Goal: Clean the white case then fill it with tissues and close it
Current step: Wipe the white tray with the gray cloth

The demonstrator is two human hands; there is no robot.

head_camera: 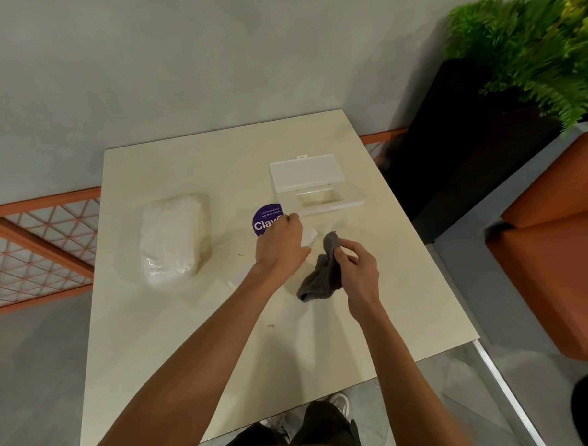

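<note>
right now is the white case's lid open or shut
Open: the lid lies swung back flat, baring the slot.

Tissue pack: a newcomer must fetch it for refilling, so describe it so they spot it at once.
On the cream table, look at the left half, left of the round purple sticker. The tissue pack lies there alone: a soft, bulging white bundle in clear wrap, unlike the flat, rigid white case at the far right.
</note>
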